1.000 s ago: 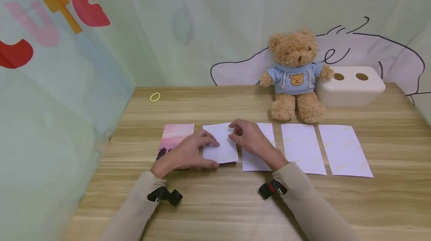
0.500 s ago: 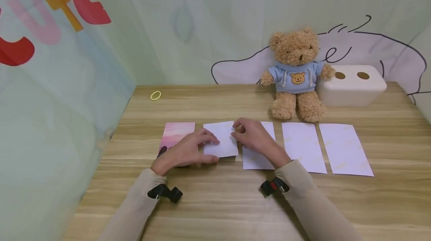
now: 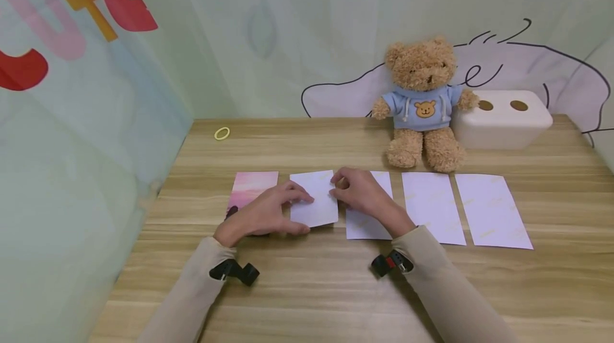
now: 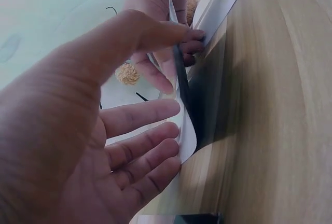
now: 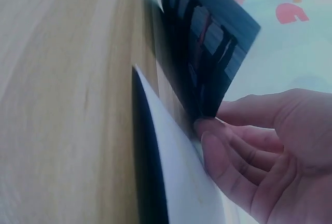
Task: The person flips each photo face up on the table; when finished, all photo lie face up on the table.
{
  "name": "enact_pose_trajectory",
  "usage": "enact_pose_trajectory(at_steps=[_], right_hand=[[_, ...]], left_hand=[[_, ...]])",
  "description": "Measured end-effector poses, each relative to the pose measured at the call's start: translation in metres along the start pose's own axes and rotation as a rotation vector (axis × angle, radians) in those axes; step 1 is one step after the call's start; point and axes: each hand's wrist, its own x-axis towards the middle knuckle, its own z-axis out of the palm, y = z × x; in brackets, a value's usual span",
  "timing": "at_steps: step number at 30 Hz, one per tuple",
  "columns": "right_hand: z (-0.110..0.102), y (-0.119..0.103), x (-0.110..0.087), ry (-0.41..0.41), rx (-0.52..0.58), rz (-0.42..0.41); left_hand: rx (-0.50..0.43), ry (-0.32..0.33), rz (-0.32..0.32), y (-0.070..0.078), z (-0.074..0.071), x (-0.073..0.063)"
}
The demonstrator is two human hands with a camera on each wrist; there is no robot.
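In the head view a photo card [image 3: 317, 188] has its white back up, its near edge raised off the wooden table. My right hand [image 3: 364, 194] pinches its far right corner. On the other side, my left hand [image 3: 268, 210] holds it, thumb at the near edge and fingertips on the white back. The right wrist view shows the card's dark printed face [image 5: 207, 42], one corner between thumb and fingers. From the left wrist, the fingers [image 4: 140, 146] lie against the card. Partly under the left hand is a pink picture card [image 3: 253, 186], face up.
Several more cards lie white side up to the right, including one under the right hand [image 3: 366, 226], a middle one [image 3: 431, 204] and the rightmost [image 3: 491, 210]. Behind them sit a teddy bear [image 3: 424, 108] and a white box [image 3: 503, 130]. A yellow ring [image 3: 222, 133] lies far left.
The held card's near edge has risen off the table since a second ago, dipping slightly in the last half second. Both hands stay almost in place; the right shifted slightly right.
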Motion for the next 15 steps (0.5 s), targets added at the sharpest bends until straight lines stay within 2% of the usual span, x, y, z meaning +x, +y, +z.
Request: enact_pose_trajectory(at_steps=[8,15], right_hand=[[-0.0013,-0.0034,0.0002,0.005,0.079,-0.045],[-0.0019,-0.0060,-0.0015,0.021,0.150,-0.091]], left_hand=[[0.018,0.017,0.023,0.0032,0.0016,0.0004],[0.032,0.040,-0.008,0.0054,0.0042,0.0021]])
